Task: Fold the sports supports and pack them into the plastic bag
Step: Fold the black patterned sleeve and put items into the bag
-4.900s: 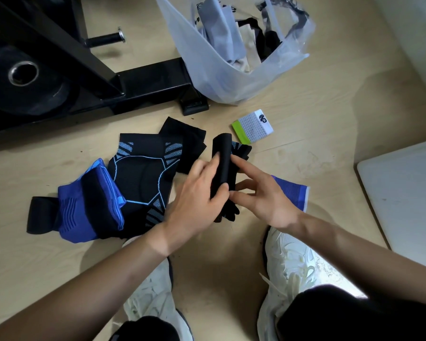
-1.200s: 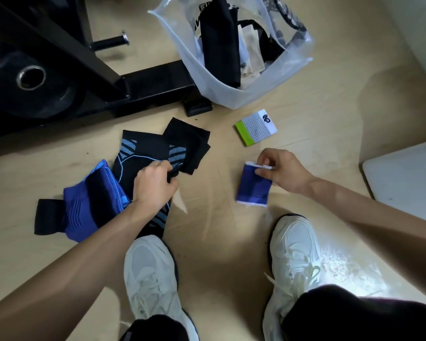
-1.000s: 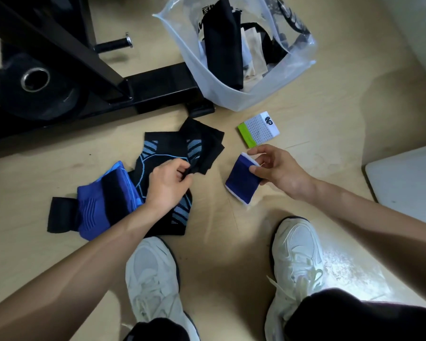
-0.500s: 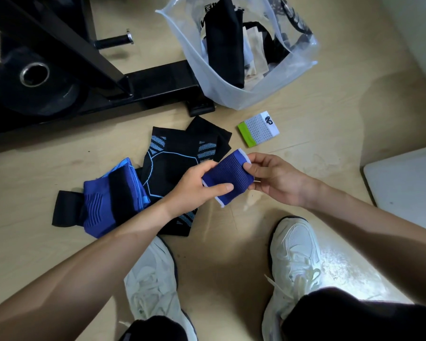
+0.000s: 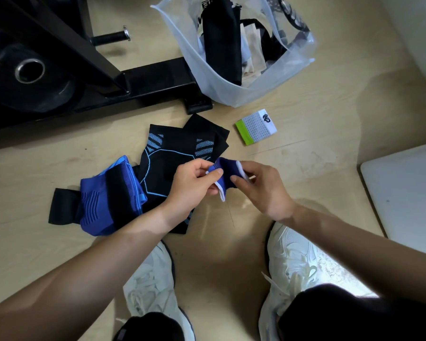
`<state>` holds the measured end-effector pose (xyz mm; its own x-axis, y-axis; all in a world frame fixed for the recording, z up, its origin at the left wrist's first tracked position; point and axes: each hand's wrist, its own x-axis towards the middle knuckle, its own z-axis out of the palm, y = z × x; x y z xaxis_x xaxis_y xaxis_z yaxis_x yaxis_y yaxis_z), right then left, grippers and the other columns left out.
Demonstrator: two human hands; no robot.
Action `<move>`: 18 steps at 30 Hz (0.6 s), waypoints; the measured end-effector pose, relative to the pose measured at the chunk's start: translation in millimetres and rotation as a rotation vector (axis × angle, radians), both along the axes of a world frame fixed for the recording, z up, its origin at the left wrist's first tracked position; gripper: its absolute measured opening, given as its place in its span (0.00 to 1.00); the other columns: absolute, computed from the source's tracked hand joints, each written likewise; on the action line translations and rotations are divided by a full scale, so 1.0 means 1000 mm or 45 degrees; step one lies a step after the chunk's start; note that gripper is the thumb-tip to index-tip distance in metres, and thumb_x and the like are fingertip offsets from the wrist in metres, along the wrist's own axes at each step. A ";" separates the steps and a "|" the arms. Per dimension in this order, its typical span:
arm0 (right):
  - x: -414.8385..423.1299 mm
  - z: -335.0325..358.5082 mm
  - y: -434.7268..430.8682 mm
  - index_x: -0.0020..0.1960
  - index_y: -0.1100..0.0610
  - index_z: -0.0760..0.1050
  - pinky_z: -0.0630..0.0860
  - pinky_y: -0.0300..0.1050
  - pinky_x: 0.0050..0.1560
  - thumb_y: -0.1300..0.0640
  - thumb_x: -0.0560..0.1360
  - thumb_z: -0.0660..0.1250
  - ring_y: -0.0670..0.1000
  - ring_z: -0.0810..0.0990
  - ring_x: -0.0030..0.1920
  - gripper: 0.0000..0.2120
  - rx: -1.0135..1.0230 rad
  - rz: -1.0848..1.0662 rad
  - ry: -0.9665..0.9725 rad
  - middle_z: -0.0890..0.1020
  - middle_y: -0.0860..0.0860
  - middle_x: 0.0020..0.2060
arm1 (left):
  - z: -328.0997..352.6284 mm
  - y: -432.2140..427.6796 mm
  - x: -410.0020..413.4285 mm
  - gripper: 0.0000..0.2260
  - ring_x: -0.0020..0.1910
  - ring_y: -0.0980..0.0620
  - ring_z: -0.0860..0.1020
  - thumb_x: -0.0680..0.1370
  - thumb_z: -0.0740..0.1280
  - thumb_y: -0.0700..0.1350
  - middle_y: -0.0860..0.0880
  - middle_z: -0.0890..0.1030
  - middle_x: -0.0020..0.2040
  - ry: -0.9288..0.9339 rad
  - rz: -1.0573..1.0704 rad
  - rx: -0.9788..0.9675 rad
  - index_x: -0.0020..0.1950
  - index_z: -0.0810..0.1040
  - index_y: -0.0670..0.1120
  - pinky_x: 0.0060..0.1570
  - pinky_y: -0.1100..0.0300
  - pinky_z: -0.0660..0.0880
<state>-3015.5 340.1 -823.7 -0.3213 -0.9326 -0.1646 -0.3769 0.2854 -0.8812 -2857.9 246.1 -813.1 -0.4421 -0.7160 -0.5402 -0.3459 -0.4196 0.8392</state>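
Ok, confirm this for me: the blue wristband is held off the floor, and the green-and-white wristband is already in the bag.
Not in the bag. The head view shows the green-and-white wristband lying on the floor beside the bag, outside it. The blue wristband is indeed held off the floor.

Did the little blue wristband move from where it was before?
Yes. The blue wristband left the floor below the green-and-white wristband and shifted left toward the black knee support; the left hand and right hand pinch it.
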 end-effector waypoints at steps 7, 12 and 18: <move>0.008 -0.003 0.010 0.73 0.54 0.70 0.74 0.36 0.48 0.57 0.73 0.73 0.46 0.76 0.48 0.30 -0.041 0.338 0.125 0.74 0.48 0.55 | 0.016 0.005 -0.001 0.12 0.45 0.45 0.86 0.81 0.70 0.45 0.42 0.86 0.47 0.189 0.048 0.196 0.57 0.79 0.37 0.46 0.56 0.83; 0.008 -0.005 0.016 0.76 0.55 0.66 0.72 0.33 0.51 0.52 0.73 0.72 0.48 0.74 0.52 0.34 -0.009 0.489 0.166 0.70 0.49 0.59 | 0.011 0.000 0.004 0.12 0.48 0.49 0.86 0.79 0.72 0.42 0.44 0.87 0.48 0.095 0.008 0.102 0.60 0.78 0.39 0.49 0.55 0.83; -0.003 0.006 0.013 0.60 0.52 0.79 0.77 0.46 0.56 0.54 0.70 0.75 0.47 0.76 0.60 0.18 -0.031 0.143 -0.058 0.73 0.49 0.62 | 0.008 -0.012 0.015 0.08 0.45 0.53 0.84 0.81 0.68 0.40 0.44 0.87 0.49 0.064 -0.119 0.040 0.60 0.81 0.41 0.43 0.61 0.80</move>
<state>-3018.8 353.3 -817.3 -0.2075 -0.9661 -0.1538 -0.3645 0.2223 -0.9043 -2843.3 234.5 -805.6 -0.5331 -0.6535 -0.5373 -0.3424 -0.4141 0.8434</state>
